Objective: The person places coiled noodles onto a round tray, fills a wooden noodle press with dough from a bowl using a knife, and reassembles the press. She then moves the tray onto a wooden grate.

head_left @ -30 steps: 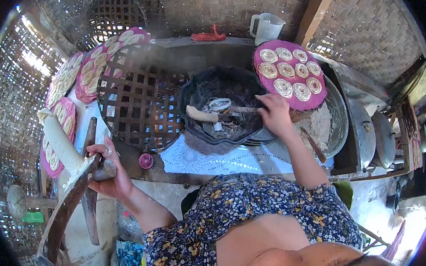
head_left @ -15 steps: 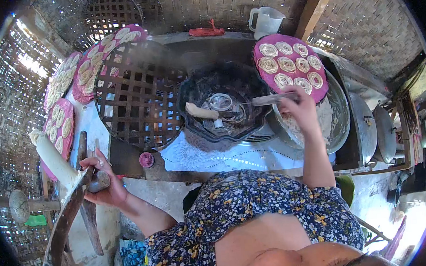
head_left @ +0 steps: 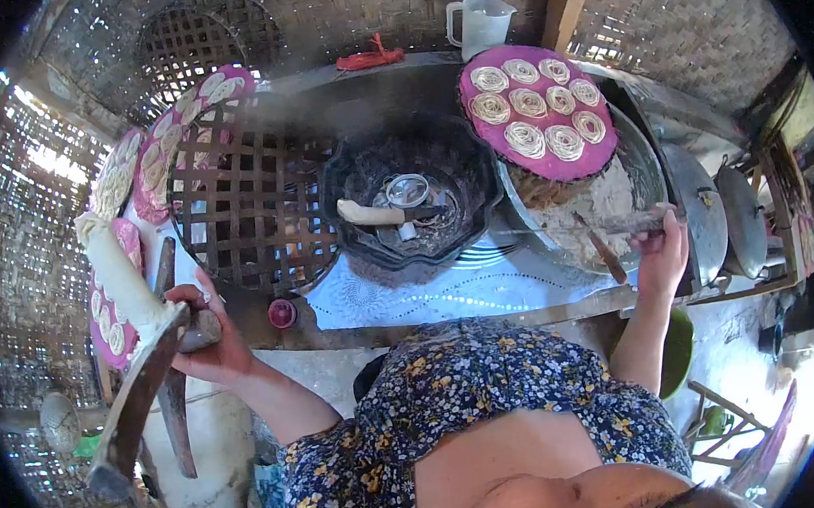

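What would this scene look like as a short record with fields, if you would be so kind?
Left hand: grips a wooden tool with a pale roll at its upper end
Right hand: holds a long tool, partly blurred, which crosses the metal basin in view
Pink round: ten pale coils on top
Dark basin: a pale-handled utensil inside
Back: white jug behind the pink round

"What stands past the tabletop's [head_left: 337,339] far edge?"
"A woven wall [head_left: 315,24], with a wooden post [head_left: 569,2] toward the right."
"And the light?"
"It pricks through the left wall [head_left: 42,232] (tiny bright gaps), glaring beyond the near right corner."
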### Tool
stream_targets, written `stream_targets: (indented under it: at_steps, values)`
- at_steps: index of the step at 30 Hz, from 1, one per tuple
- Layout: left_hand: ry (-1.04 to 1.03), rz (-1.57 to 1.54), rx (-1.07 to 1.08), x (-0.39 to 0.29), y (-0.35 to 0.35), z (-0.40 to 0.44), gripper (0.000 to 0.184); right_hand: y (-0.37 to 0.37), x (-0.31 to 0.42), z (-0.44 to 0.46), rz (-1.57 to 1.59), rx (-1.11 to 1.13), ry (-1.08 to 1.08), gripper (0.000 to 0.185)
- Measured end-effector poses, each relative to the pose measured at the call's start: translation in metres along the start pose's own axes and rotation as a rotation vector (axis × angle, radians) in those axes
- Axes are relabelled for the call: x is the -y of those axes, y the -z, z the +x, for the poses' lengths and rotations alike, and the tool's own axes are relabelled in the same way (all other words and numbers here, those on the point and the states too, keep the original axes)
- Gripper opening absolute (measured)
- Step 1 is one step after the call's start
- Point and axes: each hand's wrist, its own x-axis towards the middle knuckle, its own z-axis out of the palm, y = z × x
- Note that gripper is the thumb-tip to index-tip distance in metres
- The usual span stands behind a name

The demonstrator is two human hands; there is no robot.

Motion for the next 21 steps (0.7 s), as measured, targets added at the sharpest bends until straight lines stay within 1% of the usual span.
stream_targets:
  at_steps: [2,3,6,7,8,9,10,11,12,13,14,15,16,17,18,20,21]
  values:
    - [-0.01,0.144,0.055,0.006,-0.002,0.0,0.043,-0.019,-0.004,-0.008,-0.043,-0.005,-0.024,0.022]
    - [0.057,0.179,0.174,0.009,-0.002,0.002,0.046,-0.023,-0.011,-0.011,-0.07,0.008,-0.045,0.022]
    - [0.159,0.314,0.234,0.015,-0.011,-0.007,0.041,-0.008,-0.02,-0.007,-0.227,-0.01,-0.091,0.022]
    - [0.149,0.363,0.161,0.013,-0.017,-0.011,0.042,-0.003,-0.016,-0.003,-0.231,-0.062,-0.048,0.023]
    - [0.021,0.372,0.203,0.002,0.002,-0.003,0.043,0.004,0.001,-0.001,-0.064,-0.043,0.021,0.025]
    - [-0.083,0.455,0.194,0.012,-0.003,-0.001,0.042,0.008,0.013,0.001,0.03,0.016,-0.025,0.028]
    - [-0.192,0.537,0.184,0.028,-0.01,-0.002,0.041,0.011,0.018,0.002,0.128,0.001,0.02,0.031]
    - [-0.281,0.694,0.175,0.045,-0.017,-0.003,0.035,0.008,0.031,-0.001,0.218,0.076,0.065,0.032]
    - [-0.474,1.104,0.251,0.065,-0.031,-0.006,0.035,0.003,0.042,-0.005,0.314,0.09,0.068,0.034]
    - [-0.648,1.238,0.25,0.078,-0.012,0.003,0.032,-0.002,0.052,-0.008,0.396,0.185,0.122,0.037]
    - [-0.782,1.483,0.443,0.089,-0.018,0.002,0.03,-0.008,0.061,-0.011,0.477,0.279,0.177,0.041]
    - [-0.959,1.672,0.64,0.101,-0.024,0.001,0.03,-0.02,0.069,-0.017,0.522,0.283,0.269,0.044]
    - [-0.828,1.618,0.539,0.119,-0.028,-0.003,0.038,-0.034,0.078,-0.027,0.567,0.282,0.362,0.047]
    - [-0.92,1.604,0.662,0.129,-0.026,0.001,0.04,-0.048,0.088,-0.038,0.591,0.261,0.411,0.049]
    - [-1.012,1.583,0.787,0.139,-0.023,0.006,0.042,-0.054,0.092,-0.044,0.586,0.3,0.471,0.048]
    - [-0.969,1.545,0.902,0.151,-0.023,0.007,0.044,-0.061,0.099,-0.053,0.568,0.365,0.589,0.047]
    - [-0.881,1.484,0.891,0.16,-0.026,0.002,0.044,-0.069,0.105,-0.06,0.5,0.341,0.668,0.046]
